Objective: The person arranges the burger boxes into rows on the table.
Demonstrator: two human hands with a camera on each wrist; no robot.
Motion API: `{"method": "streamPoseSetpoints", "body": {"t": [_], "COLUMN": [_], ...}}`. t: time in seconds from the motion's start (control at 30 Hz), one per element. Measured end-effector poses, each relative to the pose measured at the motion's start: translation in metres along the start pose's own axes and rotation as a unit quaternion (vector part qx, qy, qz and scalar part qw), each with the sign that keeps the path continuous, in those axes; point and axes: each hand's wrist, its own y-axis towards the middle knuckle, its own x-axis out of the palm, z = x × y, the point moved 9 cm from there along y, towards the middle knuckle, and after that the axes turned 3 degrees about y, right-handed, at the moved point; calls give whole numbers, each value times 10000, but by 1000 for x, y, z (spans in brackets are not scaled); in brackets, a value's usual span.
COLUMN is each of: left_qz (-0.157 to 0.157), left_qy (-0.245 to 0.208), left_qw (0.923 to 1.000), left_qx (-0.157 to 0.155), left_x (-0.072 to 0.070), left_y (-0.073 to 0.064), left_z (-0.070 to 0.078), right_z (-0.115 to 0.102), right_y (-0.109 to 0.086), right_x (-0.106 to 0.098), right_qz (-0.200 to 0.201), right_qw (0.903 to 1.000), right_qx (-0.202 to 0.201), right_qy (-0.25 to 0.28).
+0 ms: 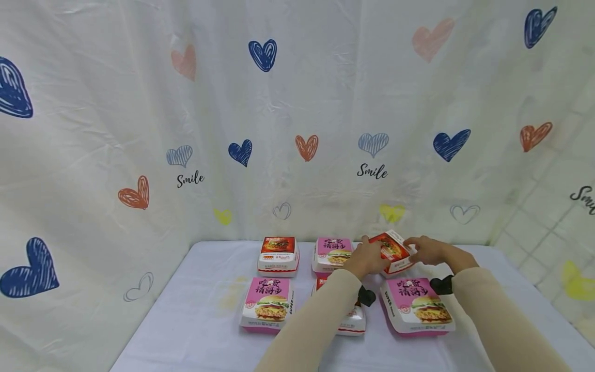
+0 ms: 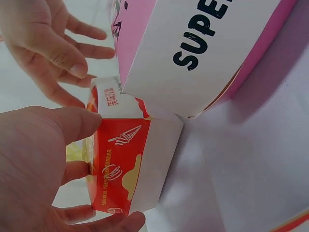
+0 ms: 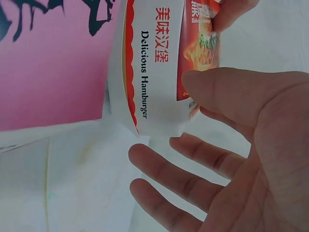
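Note:
A red-and-white hamburger box sits tilted and turned at the back right, between both hands. My left hand grips its left side, thumb along the lid edge and fingers curled round the far side. At the opposite corner is my right hand. Its thumb lies on the red lid and the index finger reaches behind the corner, while the other fingers stay spread below. "Delicious Hamburger" shows on the box's white side in the right wrist view. Right in front stands a pink hamburger box.
Another red box and a pink box stand in the back row. In front are a pink box and a red box, partly hidden by my left sleeve. A heart-print curtain hangs behind the white-covered table.

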Motion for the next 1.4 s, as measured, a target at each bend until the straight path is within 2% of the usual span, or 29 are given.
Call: {"method": "streamPoseSetpoints", "body": {"t": [0.23,0.67,1.0,1.13,1.4], "left_qz": [-22,-136,-163,-140,-14], "left_qy": [-26,103,108,105,380], "left_qw": [10000,9998,9997,9996,9988], "left_qx": [-81,100,150,213,320], "left_x": [-1,3,4,4,1], "left_y": [-2,2,3,2,1], "left_z": [0,-2,-1,0,5], "right_z": [3,-4,2,6,4], "right_y": [4,2,4,6,5], "right_x": [3,-1,-2,0,0], "right_qz": [-131,244,371,334,186], "right_qw": [9997,9991,9982,9985,9992], "right_qx": [48,68,206,300,366], "right_qy": [218,-352,-423,-327,18]}}
